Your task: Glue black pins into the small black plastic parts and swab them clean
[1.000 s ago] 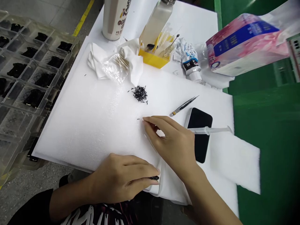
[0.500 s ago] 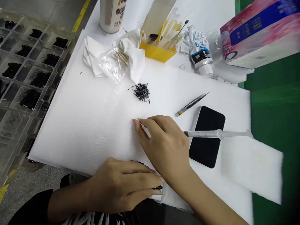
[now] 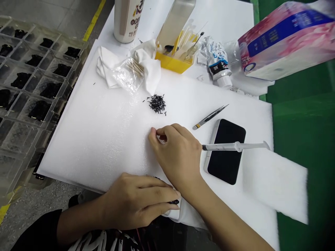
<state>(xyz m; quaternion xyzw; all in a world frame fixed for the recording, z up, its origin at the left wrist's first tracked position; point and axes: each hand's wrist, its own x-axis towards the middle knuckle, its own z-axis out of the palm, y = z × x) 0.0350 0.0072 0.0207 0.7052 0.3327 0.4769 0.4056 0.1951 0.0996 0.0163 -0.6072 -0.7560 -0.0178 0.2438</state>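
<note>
My left hand (image 3: 142,200) is curled over a glossy black piece (image 3: 174,202) at the front edge, white material beneath it; the fingers hide most of the piece. Just beyond, my right hand (image 3: 176,153) is closed, thumb and forefinger together. A syringe (image 3: 225,146) with dark contents sticks out from behind it, across the phone; its front end is hidden by the hand. Any small thing at the fingertips cannot be made out. Past the right hand lies a heap of tiny black rods (image 3: 157,104). Tweezers (image 3: 210,117) rest to its right.
A white foam sheet (image 3: 86,139) covers the table. On it lie a phone (image 3: 227,164) and a bag of cotton swabs (image 3: 134,68). Behind stand a yellow holder (image 3: 172,64), a tube (image 3: 218,64), a bottle (image 3: 127,21) and a tissue pack (image 3: 282,42). A compartment tray (image 3: 21,134) holds black pieces at left.
The right thumb and fingertips have drawn in; the tiny dark tip seen between them is now hidden. The syringe has shifted slightly left with that hand. The left hand keeps its hold. The view moved a little.
</note>
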